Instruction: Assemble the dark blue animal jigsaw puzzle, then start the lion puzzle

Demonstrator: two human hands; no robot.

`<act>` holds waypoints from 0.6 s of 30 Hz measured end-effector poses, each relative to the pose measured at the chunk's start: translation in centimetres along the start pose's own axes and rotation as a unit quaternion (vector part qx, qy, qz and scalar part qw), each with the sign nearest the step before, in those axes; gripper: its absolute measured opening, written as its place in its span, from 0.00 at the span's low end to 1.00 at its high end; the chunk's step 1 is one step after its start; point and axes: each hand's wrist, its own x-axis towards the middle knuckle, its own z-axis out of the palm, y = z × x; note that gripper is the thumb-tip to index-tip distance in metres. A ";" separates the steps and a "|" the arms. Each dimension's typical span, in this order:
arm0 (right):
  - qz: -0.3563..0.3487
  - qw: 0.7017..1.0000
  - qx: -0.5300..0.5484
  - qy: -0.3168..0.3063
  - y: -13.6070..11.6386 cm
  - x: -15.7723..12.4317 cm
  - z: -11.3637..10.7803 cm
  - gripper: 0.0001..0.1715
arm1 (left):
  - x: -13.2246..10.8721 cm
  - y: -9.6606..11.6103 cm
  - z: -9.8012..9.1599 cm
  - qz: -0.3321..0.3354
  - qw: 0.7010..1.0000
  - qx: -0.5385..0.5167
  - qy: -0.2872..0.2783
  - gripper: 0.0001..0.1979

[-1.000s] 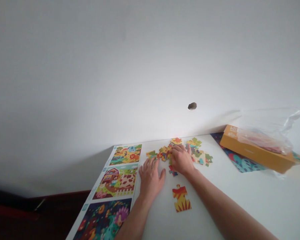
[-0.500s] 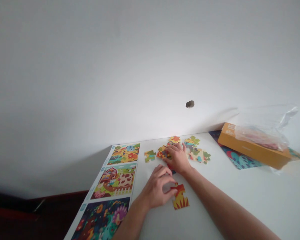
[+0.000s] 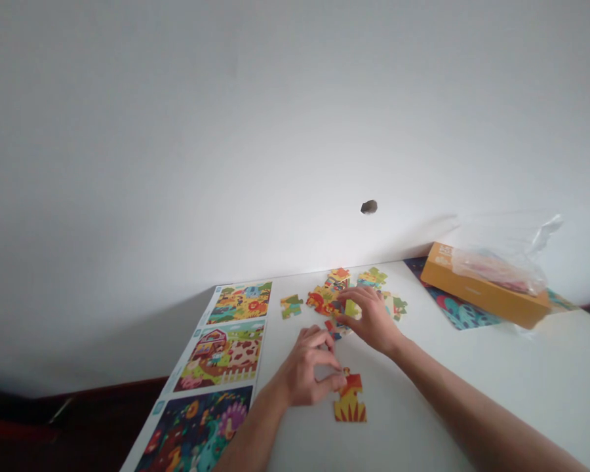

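An orange and yellow puzzle piece point(image 3: 351, 401) with spiky grass shapes lies flat near the front of the white table. My left hand point(image 3: 311, 367) has its thumb and index fingertips closed at that piece's upper left edge. Farther back, a loose pile of puzzle pieces point(image 3: 323, 300) shows red, yellow and green parts of a picture. Over the right part of this pile hovers my right hand point(image 3: 371, 318), thumb and fingers apart, hiding some pieces under it. A green and orange piece point(image 3: 292, 306) rests apart, left of the pile.
Three picture sheets run along the left edge: a jungle scene point(image 3: 240, 303), a farm scene point(image 3: 221, 354) and a dark night scene point(image 3: 196, 429). An orange box point(image 3: 482, 298) with a clear plastic bag point(image 3: 511, 262) stands at right on a dark picture sheet point(image 3: 465, 314). A white wall point(image 3: 275, 131) closes the back.
My right hand has shifted right and a little toward me, uncovering red and yellow pieces in the pile. My left hand stays at the orange and yellow piece. The view has moved slightly.
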 end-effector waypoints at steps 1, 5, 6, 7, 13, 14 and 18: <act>-0.009 1.000 0.011 -0.009 0.3 -1.2 -0.6 0.15 | 0.0 0.0 0.0 -0.004 0.999 -0.008 0.031 0.10; -0.021 0.998 0.052 -0.039 1.4 -4.8 -1.4 0.14 | 0.4 -0.2 0.1 -0.045 0.993 -0.002 0.107 0.11; -0.020 0.997 0.057 -0.044 1.5 -5.0 -1.2 0.14 | 0.4 -0.3 0.1 -0.053 0.993 0.002 0.106 0.09; -0.021 0.997 0.059 -0.049 1.6 -5.0 -1.0 0.14 | 0.4 -0.3 0.0 -0.058 0.993 0.006 0.101 0.07; -0.055 0.992 0.063 -0.093 1.0 -4.1 -0.8 0.15 | -0.1 -0.5 -0.1 -0.086 0.992 0.016 0.096 0.06; -0.059 0.991 0.066 -0.103 0.9 -4.2 -1.0 0.15 | -0.2 -0.5 -0.2 -0.085 0.991 0.013 0.100 0.08; -0.069 0.988 0.069 -0.123 0.6 -4.8 -1.7 0.15 | -0.2 -0.1 -0.2 -0.066 0.995 0.013 0.077 0.16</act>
